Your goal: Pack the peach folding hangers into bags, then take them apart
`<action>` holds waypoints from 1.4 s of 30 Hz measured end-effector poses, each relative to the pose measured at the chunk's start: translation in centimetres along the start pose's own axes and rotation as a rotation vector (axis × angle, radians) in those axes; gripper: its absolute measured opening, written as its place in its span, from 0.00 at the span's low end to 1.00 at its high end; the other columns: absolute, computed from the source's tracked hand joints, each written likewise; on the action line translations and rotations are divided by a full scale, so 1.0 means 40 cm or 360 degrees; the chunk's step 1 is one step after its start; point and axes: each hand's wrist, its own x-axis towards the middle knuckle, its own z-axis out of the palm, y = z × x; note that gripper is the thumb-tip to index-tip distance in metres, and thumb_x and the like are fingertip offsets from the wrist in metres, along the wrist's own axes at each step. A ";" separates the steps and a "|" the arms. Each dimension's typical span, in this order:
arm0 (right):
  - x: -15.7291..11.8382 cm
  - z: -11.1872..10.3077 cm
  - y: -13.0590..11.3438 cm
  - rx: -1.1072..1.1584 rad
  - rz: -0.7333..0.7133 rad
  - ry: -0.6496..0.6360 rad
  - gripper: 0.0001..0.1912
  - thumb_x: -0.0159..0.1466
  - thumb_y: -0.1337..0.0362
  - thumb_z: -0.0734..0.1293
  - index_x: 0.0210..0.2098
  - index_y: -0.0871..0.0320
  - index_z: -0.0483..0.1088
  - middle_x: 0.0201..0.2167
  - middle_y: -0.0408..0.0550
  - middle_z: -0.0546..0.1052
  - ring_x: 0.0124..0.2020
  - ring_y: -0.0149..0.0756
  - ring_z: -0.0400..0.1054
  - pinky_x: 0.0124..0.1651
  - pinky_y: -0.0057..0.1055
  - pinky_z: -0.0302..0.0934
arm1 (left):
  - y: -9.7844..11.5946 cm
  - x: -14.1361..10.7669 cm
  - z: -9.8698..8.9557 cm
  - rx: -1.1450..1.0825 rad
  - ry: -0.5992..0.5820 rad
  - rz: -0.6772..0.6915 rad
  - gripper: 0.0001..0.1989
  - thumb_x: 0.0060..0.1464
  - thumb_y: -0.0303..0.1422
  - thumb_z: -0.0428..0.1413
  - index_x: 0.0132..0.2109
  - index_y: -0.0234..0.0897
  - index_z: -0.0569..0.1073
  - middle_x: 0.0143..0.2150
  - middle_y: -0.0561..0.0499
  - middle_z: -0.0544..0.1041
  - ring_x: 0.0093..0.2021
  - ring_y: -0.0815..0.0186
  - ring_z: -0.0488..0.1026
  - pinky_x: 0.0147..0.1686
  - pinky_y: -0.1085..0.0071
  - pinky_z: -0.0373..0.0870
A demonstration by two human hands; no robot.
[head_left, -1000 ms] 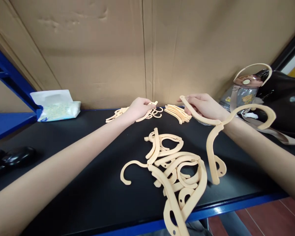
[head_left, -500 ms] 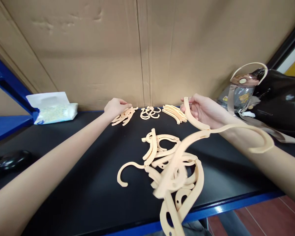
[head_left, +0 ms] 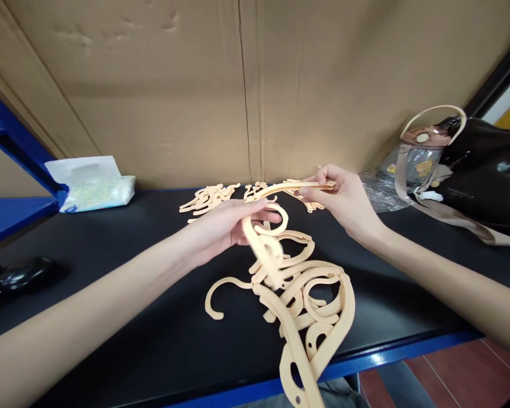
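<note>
My left hand [head_left: 227, 224], at the middle of the frame, is closed around a pale cream, curved plastic folding hanger [head_left: 295, 185] near the joint of its 2 arms. The thumb lies along the near side and the fingertips show beyond it; the hanger covers part of that grip, so I cannot tell whether anything else is inside it.

My right hand [head_left: 344, 198], right of centre, has a narrow pinch on the far end of the hanger's upper arm, thumb below and fingers above, with only the arm's thickness between them. This arm runs nearly level from hand to hand; the other slants down from my left grip toward lower centre, its tip blurred. The round hook curls just beside my left fingers.

Below, at lower centre, a tangled heap of pale cream plastic hangers [head_left: 295, 340] lies on the black, blue-edged table [head_left: 153, 340]. Behind my hands are a pile of thin, curved cream pieces [head_left: 210, 197], left of centre, and a stack of cream strips [head_left: 315, 206], partly hidden by my right fingers.
</note>
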 end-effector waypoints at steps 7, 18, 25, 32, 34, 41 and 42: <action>-0.016 0.014 -0.051 -0.1528 -0.0938 -0.0338 0.09 0.67 0.64 0.61 0.46 0.59 0.68 0.34 0.48 0.77 0.35 0.38 0.71 0.40 0.33 0.59 | -0.001 -0.019 0.016 0.0508 -0.0051 0.0006 0.11 0.56 0.38 0.58 0.34 0.33 0.77 0.17 0.60 0.56 0.16 0.77 0.47 0.14 0.79 0.45; -0.051 0.026 -0.054 -0.1768 -0.1553 -0.0657 0.13 0.69 0.72 0.54 0.45 0.65 0.68 0.28 0.45 0.72 0.25 0.35 0.67 0.26 0.32 0.53 | 0.012 -0.035 0.016 0.0827 -0.0100 -0.0130 0.13 0.47 0.35 0.61 0.22 0.35 0.67 0.19 0.57 0.62 0.19 0.76 0.51 0.18 0.77 0.46; -0.087 0.053 -0.064 -0.2026 -0.1189 -0.0629 0.14 0.65 0.77 0.53 0.40 0.68 0.68 0.23 0.48 0.71 0.18 0.36 0.66 0.20 0.31 0.42 | -0.006 -0.042 0.044 0.0848 0.0204 -0.0055 0.18 0.48 0.38 0.59 0.20 0.36 0.61 0.18 0.59 0.56 0.21 0.74 0.50 0.19 0.75 0.45; 0.012 0.065 -0.086 -0.1716 -0.0539 -0.0894 0.11 0.63 0.75 0.57 0.37 0.63 0.71 0.27 0.52 0.77 0.25 0.36 0.69 0.25 0.30 0.46 | 0.016 -0.028 0.049 0.1172 0.0596 0.0049 0.18 0.48 0.34 0.60 0.18 0.36 0.61 0.14 0.59 0.58 0.18 0.74 0.54 0.19 0.74 0.46; 0.079 0.040 -0.052 -0.1733 -0.0373 -0.0924 0.12 0.63 0.73 0.57 0.33 0.62 0.72 0.28 0.54 0.78 0.28 0.36 0.70 0.27 0.29 0.50 | 0.014 -0.039 0.032 0.1222 0.0630 0.0057 0.16 0.48 0.36 0.60 0.20 0.36 0.64 0.15 0.59 0.60 0.18 0.73 0.55 0.19 0.74 0.46; 0.257 -0.046 0.133 -0.2096 0.0266 -0.0378 0.25 0.70 0.62 0.49 0.46 0.71 0.73 0.43 0.70 0.77 0.44 0.50 0.73 0.39 0.35 0.61 | 0.009 -0.066 -0.026 0.0742 0.0440 0.0246 0.23 0.50 0.40 0.60 0.19 0.36 0.56 0.16 0.59 0.52 0.19 0.75 0.46 0.20 0.74 0.45; 0.267 -0.047 0.154 -0.2096 0.0290 -0.0386 0.25 0.70 0.62 0.50 0.47 0.70 0.73 0.44 0.69 0.77 0.45 0.50 0.73 0.41 0.35 0.62 | 0.012 -0.067 -0.026 0.0634 0.0425 0.0260 0.24 0.51 0.38 0.59 0.19 0.37 0.54 0.16 0.59 0.50 0.19 0.75 0.44 0.20 0.73 0.44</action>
